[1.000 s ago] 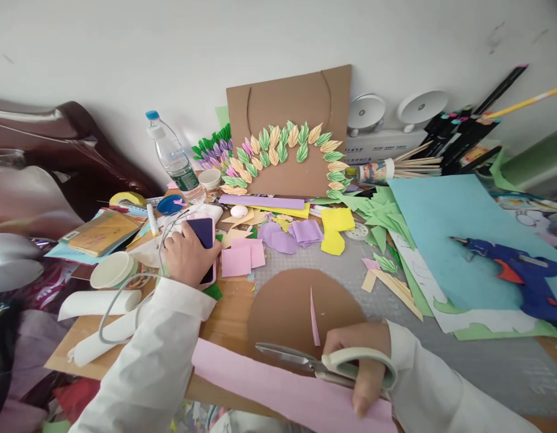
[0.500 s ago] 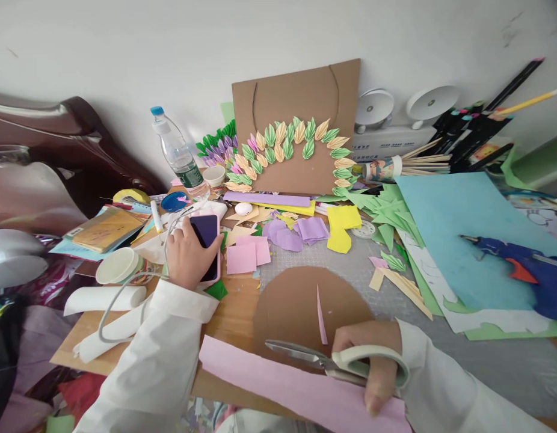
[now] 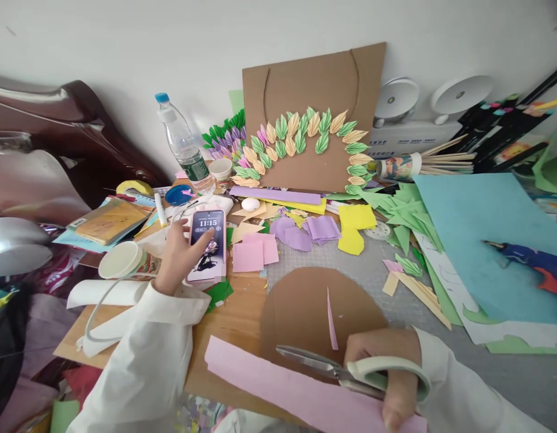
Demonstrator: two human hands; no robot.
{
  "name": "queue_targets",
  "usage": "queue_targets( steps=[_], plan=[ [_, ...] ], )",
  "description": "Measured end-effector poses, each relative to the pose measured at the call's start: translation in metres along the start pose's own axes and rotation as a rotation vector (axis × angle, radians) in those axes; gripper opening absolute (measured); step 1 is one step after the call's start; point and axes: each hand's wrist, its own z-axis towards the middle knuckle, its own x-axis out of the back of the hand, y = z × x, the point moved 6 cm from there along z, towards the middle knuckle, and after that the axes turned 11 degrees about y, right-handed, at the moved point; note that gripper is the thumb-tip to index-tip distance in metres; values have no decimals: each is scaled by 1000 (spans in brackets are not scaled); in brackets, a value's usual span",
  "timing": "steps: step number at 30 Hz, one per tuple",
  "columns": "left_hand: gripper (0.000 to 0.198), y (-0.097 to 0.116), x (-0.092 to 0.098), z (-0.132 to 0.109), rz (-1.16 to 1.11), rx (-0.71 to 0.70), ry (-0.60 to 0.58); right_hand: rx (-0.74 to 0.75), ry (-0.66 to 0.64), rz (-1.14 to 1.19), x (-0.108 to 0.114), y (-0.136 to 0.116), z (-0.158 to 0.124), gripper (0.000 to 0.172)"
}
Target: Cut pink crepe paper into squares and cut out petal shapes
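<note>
My left hand (image 3: 175, 255) is at the left edge of a phone (image 3: 205, 261), fingers apart. Its thumb reaches across the screen, which is lit and reads 11:15; whether the thumb touches the glass I cannot tell. My right hand (image 3: 387, 361) grips light-green-handled scissors (image 3: 312, 359), blades pointing left. Its thumb also presses on a long pink paper strip (image 3: 269, 380) lying below the blades. Behind the scissors lies a round brown cardboard piece (image 3: 301, 307) with a thin pink sliver (image 3: 332, 319) on it. Pink paper squares (image 3: 248, 257) lie right of the phone.
A brown cardboard panel (image 3: 305, 84) with folded paper leaves leans on the wall. A water bottle (image 3: 186, 144) and paper cup (image 3: 120, 260) stand at left. On blue paper (image 3: 468, 210) at right lies a glue gun (image 3: 526, 255). Green paper scraps (image 3: 407, 210) are heaped nearby.
The phone screen has gone from dark to lit. My left hand has shifted left and its thumb now lies over the screen. The view has shifted slightly; my right hand still grips the scissors.
</note>
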Motion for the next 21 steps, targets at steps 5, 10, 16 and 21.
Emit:
queue_targets(
  steps=[5, 10, 16, 21],
  plan=[
    [94, 33, -19, -13, 582, -327, 143, 12, 2, -29, 0, -3, 1, 52],
    [87, 42, -26, -17, 720, -346, 148, 59, 29, -78, 4, -7, 1, 53],
    [81, 45, -29, -21, 726, -340, 137, 230, 56, -51, 10, -16, -1, 46],
    [87, 50, -15, -29, 669, -344, 144, 307, 177, -16, 21, -14, 3, 46]
  ],
)
